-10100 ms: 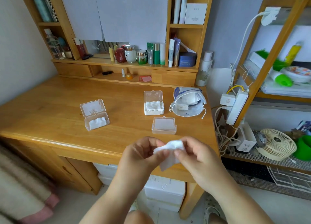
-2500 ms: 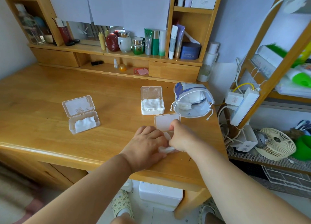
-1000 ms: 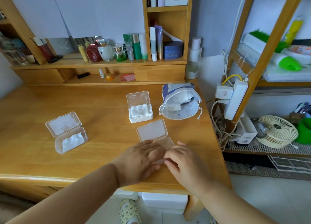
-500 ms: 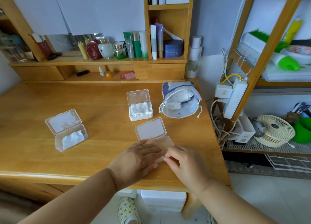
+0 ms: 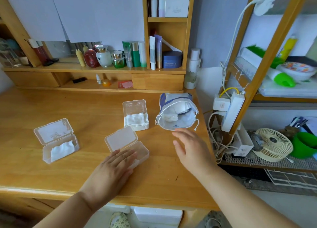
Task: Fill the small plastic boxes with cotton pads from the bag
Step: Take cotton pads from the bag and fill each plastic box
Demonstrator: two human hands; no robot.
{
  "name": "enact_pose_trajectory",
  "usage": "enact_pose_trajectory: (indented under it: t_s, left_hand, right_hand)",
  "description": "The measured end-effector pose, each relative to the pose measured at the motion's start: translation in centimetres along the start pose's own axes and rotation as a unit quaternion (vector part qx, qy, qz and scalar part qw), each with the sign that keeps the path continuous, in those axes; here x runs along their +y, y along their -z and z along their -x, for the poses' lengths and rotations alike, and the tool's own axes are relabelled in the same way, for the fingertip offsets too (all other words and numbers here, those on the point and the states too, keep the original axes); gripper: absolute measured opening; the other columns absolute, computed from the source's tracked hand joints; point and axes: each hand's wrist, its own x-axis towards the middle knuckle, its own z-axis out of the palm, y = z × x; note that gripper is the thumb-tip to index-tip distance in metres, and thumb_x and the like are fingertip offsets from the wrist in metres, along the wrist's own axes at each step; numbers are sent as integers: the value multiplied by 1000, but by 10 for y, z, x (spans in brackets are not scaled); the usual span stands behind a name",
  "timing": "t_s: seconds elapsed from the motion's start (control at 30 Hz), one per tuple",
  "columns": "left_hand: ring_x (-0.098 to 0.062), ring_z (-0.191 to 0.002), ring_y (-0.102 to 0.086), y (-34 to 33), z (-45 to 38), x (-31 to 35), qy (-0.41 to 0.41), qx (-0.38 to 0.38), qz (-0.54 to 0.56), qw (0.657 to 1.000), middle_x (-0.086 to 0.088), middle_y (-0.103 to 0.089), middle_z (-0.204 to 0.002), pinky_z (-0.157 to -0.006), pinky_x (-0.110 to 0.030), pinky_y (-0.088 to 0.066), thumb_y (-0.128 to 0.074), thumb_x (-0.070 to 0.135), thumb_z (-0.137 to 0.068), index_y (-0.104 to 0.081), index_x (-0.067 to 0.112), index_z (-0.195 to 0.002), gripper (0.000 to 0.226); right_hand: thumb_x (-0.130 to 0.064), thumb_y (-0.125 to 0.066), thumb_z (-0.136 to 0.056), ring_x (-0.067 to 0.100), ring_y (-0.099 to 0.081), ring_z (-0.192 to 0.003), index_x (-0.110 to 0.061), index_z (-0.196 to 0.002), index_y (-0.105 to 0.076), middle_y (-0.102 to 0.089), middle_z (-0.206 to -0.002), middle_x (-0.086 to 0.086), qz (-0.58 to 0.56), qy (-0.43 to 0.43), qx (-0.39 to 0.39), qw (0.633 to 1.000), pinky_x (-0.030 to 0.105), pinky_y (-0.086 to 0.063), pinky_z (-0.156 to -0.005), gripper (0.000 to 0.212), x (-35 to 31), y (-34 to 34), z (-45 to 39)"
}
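Your right hand (image 5: 189, 148) has left the box (image 5: 130, 148) and now reaches, fingers loose and empty, toward the bag (image 5: 176, 113) just beyond it, while your left hand (image 5: 113, 167) lies flat on that box; pads are soft and light, so pinch one gently by its edge.

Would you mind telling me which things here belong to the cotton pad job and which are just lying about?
Part of the job:
- near box, under the left hand
- left box
- far box
- bag, which the right hand nears

Just lying about:
- green tube
- blue jar
- fan
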Motion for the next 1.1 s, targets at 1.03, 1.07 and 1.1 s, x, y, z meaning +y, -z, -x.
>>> enact_pose_trajectory:
  t_s: [1.03,1.07,1.1]
  left_hand:
    - [-13,-131,-45,-14,5,-11,0,68,86,994,3,-53,-136,-113,-32,-27,-49,31,-90,-60,17,-115,30]
    - [-14,-131,-45,-14,5,-11,0,71,84,994,2,-53,-136,-113,-33,-27,-50,32,-89,-60,17,-115,31]
    - [-14,-131,-45,-13,6,-11,0,75,81,994,1,-53,-137,-112,-35,-28,-51,34,-89,-60,16,-115,33]
  right_hand:
    - [-11,-61,-81,27,-40,-44,-2,-75,-57,-54,-56,14,196,-32,111,974,22,-21,-45,12,7,2,-66]
    - [-11,-59,-82,30,-43,-45,-3,-76,-55,-53,-55,13,166,-56,126,977,24,-22,-45,11,8,7,-60]
    - [-13,-57,-84,31,-48,-48,-6,-75,-54,-53,-56,10,121,-85,130,980,26,-26,-44,12,9,11,-52]
